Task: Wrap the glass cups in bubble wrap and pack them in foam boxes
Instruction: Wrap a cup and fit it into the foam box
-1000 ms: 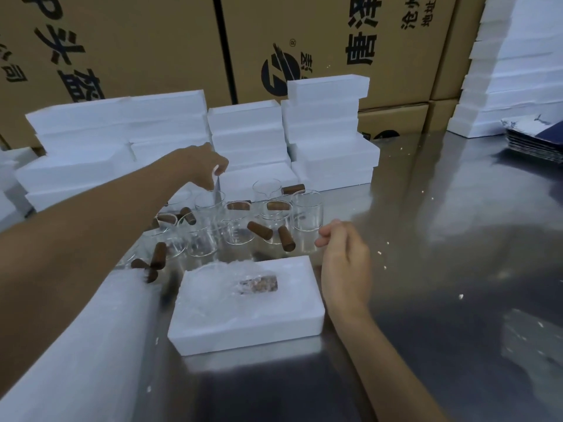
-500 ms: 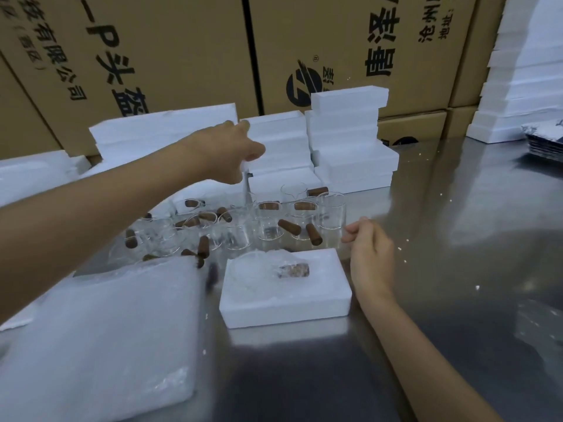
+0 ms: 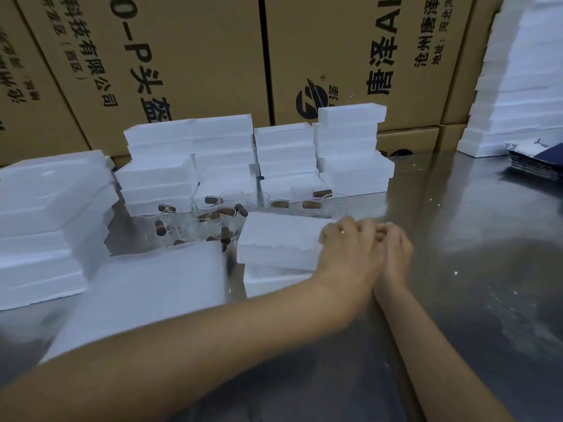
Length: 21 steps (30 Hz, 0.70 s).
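A white foam lid (image 3: 280, 239) lies tilted on top of the foam box base (image 3: 268, 281) at the table's middle. My left hand (image 3: 347, 248) grips the lid's right end, its arm crossing in from the lower left. My right hand (image 3: 396, 254) sits just right of the box end with bent fingers. Its fingertips are hidden behind the left hand. Several glass cups with brown wooden handles (image 3: 213, 214) stand crowded just behind the box. The wrapped cup inside the box is covered by the lid.
A stack of white wrap sheets (image 3: 146, 287) lies left of the box. Foam box stacks (image 3: 350, 153) line the back, with more at far left (image 3: 45, 223) and far right (image 3: 518, 86). Cardboard cartons (image 3: 189, 56) form a wall behind. The steel table (image 3: 472, 254) extends right.
My left hand came back from the rear foam stacks with a lid and set it over the box holding the wrapped cup. My right hand stayed by the box's right end.
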Tool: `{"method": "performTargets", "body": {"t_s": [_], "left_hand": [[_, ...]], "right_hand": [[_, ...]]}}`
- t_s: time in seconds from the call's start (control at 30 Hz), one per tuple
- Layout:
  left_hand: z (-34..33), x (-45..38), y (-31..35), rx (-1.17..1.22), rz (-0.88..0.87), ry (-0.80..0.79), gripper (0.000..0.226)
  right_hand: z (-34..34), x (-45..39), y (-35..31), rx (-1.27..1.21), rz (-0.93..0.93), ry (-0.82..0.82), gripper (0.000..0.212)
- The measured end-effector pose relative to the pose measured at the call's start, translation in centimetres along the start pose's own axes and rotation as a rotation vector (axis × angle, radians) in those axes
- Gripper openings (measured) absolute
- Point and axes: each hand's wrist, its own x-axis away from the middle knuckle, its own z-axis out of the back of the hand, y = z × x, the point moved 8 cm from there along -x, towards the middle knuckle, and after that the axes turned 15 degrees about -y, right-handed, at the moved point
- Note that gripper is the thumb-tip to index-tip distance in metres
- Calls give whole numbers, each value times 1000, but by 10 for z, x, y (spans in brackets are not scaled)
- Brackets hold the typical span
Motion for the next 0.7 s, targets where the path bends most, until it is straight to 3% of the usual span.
{"method": "performTargets", "body": {"t_s": [0.07, 0.23, 0.3, 0.37, 0.43, 0.53, 0.7], "left_hand": [[-6, 0, 0, 45, -15, 13, 53], [0, 13, -49, 331, -143, 274, 62], [-16, 10, -86, 409, -138, 157, 83], [-48, 4, -115, 452, -106, -102, 105], [-78, 3, -130, 492, -89, -289, 114], [-94, 2, -130, 630, -118, -275, 112], [-102, -1, -121, 504, -61, -234, 118]], "right_hand": [[3, 5, -1, -10, -14, 8, 25], [2, 8, -5, -7, 0, -8, 29], [0, 9, -6, 14, 13, -23, 31], [0, 8, -6, 27, 25, -31, 31], [-1, 8, -6, 31, 29, -33, 32], [-1, 9, -6, 29, 18, -40, 32], [-10, 15, -5, 62, -65, -109, 27]]}}
